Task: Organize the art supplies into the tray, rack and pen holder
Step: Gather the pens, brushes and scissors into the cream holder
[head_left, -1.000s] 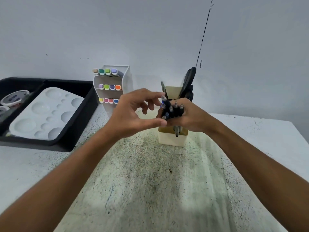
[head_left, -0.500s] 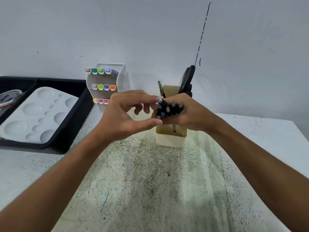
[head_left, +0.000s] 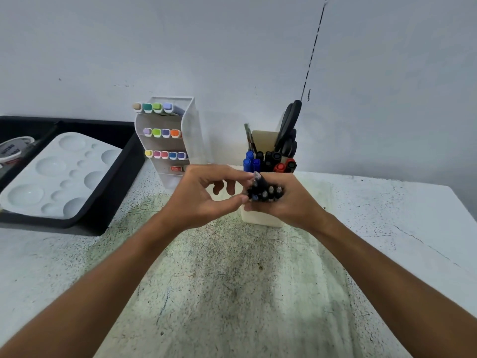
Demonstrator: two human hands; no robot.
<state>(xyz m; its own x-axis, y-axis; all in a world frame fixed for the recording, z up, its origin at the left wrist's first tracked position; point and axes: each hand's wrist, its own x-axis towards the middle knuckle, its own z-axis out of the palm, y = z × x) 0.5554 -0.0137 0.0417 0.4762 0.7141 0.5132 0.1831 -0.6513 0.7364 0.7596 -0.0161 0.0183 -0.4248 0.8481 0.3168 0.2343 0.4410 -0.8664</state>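
Since the earlier frame our left hand [head_left: 206, 195] lifts one pen from the dark pen bundle [head_left: 265, 193] gripped in our right hand [head_left: 289, 202], before the cream plastic pen holder [head_left: 260, 218]. Loose right fingers could spill pens onto the desk [head_left: 232, 280].

Layout relative to the pen holder [head_left: 263, 177], which stands on the counter [head_left: 232, 280] near the wall. Left of it: the rack [head_left: 180, 140], its markers [head_left: 165, 133] in tiers. Farther left: the tray [head_left: 113, 202], a palette [head_left: 59, 177] lying in it. In the holder: pens [head_left: 268, 161] and scissors [head_left: 289, 130]. Directly before it: the right hand [head_left: 291, 200] gripping a pen bundle [head_left: 263, 192], the left hand [head_left: 204, 200] touching the bundle's left side.
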